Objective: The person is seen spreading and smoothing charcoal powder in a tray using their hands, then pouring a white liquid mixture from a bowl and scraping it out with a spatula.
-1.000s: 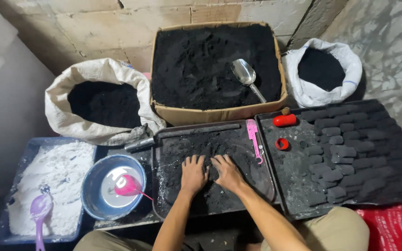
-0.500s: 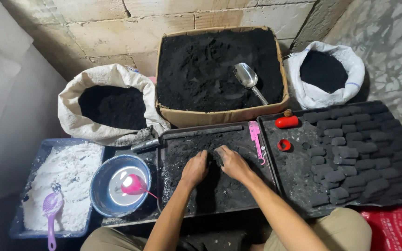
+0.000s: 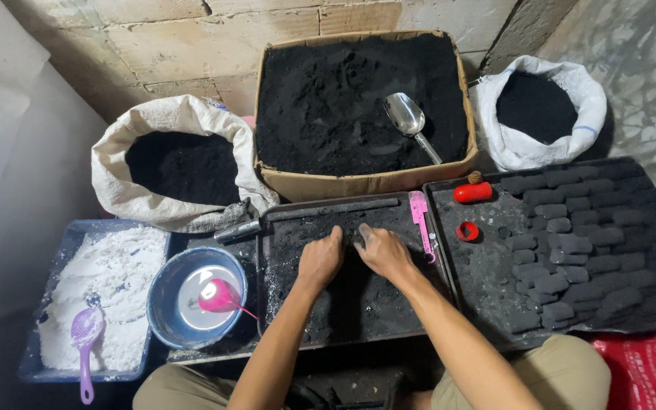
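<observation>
Both my hands rest on a black tray (image 3: 282, 319) covered with dark charcoal paste. My left hand (image 3: 320, 258) lies knuckles up with fingers curled into the paste. My right hand (image 3: 383, 250) is beside it, fingers bent around a small lump of the black mix between the two hands. A pink flat tool (image 3: 421, 215) lies along the tray's right rim. A dark rod (image 3: 335, 210) lies along its far edge.
A cardboard box (image 3: 366, 182) of black powder with a metal scoop (image 3: 411, 121) stands behind. White sacks (image 3: 115, 175) (image 3: 586, 91) of black powder flank it. At right, a tray (image 3: 487, 266) holds several black briquettes and red moulds (image 3: 472, 192). At left: a steel bowl (image 3: 162, 304) and a blue tub (image 3: 47, 372) of white powder.
My hands have drawn closer together and shifted a little up the tray, gathering the black mix between them. The view has tilted slightly.
</observation>
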